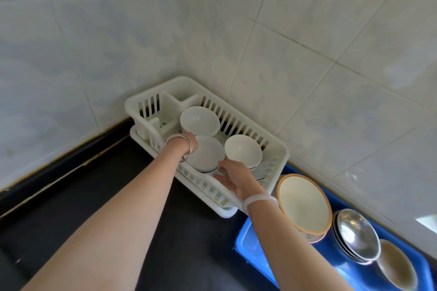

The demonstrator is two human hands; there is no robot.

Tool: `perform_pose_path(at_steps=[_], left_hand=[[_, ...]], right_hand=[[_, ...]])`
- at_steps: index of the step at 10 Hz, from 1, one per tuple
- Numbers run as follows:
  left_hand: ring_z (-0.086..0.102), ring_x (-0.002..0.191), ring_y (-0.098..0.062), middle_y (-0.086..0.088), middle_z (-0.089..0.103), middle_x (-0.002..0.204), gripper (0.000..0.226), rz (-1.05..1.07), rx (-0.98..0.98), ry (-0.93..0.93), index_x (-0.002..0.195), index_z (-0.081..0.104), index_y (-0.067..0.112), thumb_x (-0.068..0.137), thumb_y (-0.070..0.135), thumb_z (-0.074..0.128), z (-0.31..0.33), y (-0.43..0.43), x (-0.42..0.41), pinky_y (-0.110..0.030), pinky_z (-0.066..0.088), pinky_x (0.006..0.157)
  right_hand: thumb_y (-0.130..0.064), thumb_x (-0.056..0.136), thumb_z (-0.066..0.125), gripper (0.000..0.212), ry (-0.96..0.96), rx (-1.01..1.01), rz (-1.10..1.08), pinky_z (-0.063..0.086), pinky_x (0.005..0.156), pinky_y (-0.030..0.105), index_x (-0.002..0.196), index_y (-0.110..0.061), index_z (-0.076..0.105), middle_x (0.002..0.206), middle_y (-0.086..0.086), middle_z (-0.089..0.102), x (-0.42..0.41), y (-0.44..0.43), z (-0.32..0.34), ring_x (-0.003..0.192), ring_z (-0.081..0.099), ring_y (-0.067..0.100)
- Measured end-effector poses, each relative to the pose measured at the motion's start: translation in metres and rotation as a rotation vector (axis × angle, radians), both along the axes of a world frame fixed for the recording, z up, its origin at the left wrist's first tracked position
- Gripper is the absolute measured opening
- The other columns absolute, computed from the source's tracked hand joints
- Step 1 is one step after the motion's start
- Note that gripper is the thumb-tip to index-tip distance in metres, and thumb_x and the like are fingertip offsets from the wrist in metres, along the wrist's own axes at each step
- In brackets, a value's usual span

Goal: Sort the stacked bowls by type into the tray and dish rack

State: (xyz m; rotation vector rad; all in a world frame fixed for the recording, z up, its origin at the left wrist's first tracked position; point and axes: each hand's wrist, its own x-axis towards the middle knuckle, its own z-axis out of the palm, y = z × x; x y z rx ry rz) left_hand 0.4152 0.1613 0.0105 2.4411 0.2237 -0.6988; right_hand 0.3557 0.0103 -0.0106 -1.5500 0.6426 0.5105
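A white plastic dish rack [276,149] stands in the tiled corner and holds three white bowls or bowl stacks. The near stack of white bowls [207,153] sits between both hands. My left hand [191,140], wrist ringed with metal bangles, presses its left side; my right hand [233,176] touches its lower right side, fingers spread. A second white bowl [199,120] sits behind, a third [243,150] to the right. A blue tray [246,243] at lower right carries an orange-rimmed cream bowl [305,203], stacked steel bowls [357,235] and a beige bowl [397,264].
The rack and tray rest on a dark countertop [118,196]. White tiled walls [212,30] close in behind and to the right. The rack has a divided, slotted compartment [153,106] at its far left end.
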Motion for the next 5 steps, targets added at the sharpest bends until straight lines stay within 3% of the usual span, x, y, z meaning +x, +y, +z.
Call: perform_pose_path(at_steps=[1, 2, 3, 4, 5], left_hand=[[0.051, 0.117, -0.034, -0.019, 0.05, 0.132, 0.043, 0.017, -0.023, -0.04, 0.134, 0.042, 0.006, 0.092, 0.012, 0.036, 0.0, -0.002, -0.005, -0.041, 0.043, 0.1], [0.047, 0.121, -0.036, -0.02, 0.048, 0.135, 0.043, 0.064, -0.027, -0.112, 0.134, 0.043, 0.007, 0.091, 0.01, 0.036, -0.003, -0.003, -0.012, -0.042, 0.041, 0.101], [0.048, 0.12, -0.036, -0.02, 0.05, 0.133, 0.042, 0.183, -0.1, -0.21, 0.131, 0.046, 0.006, 0.091, 0.008, 0.035, 0.001, -0.006, -0.024, -0.04, 0.041, 0.099], [0.044, 0.128, -0.031, -0.013, 0.047, 0.14, 0.044, 0.319, -0.243, -0.358, 0.136, 0.044, 0.01, 0.092, 0.006, 0.035, 0.015, -0.016, -0.05, -0.04, 0.037, 0.105], [0.043, 0.13, -0.024, -0.006, 0.047, 0.141, 0.041, 0.372, -0.362, -0.49, 0.131, 0.049, 0.014, 0.093, 0.006, 0.039, 0.028, -0.034, -0.108, -0.039, 0.037, 0.106]], right_hand=[[-0.026, 0.093, 0.053, 0.014, 0.009, -0.044, 0.053, 0.057, 0.079, 0.033, 0.106, -0.021, 0.055, 0.117, 0.004, 0.061, -0.003, 0.001, 0.008, 0.088, 0.067, 0.021], [-0.027, 0.095, 0.049, 0.014, -0.027, -0.077, 0.091, 0.051, 0.068, 0.027, 0.096, -0.018, 0.059, 0.112, 0.005, 0.063, -0.01, -0.004, 0.021, 0.074, 0.062, 0.015], [-0.022, 0.096, 0.045, 0.021, -0.199, -0.022, 0.052, 0.048, 0.07, 0.024, 0.109, -0.016, 0.061, 0.094, -0.002, 0.066, -0.028, -0.017, 0.05, 0.075, 0.063, 0.012], [-0.016, 0.098, 0.042, 0.021, -0.452, 0.082, -0.034, 0.053, 0.08, 0.026, 0.105, -0.02, 0.062, 0.106, 0.003, 0.071, -0.053, -0.043, 0.103, 0.09, 0.069, 0.018], [-0.013, 0.099, 0.042, 0.028, -0.814, 0.197, -0.096, 0.057, 0.076, 0.025, 0.098, -0.019, 0.069, 0.097, 0.007, 0.075, -0.098, -0.083, 0.175, 0.088, 0.072, 0.022]])
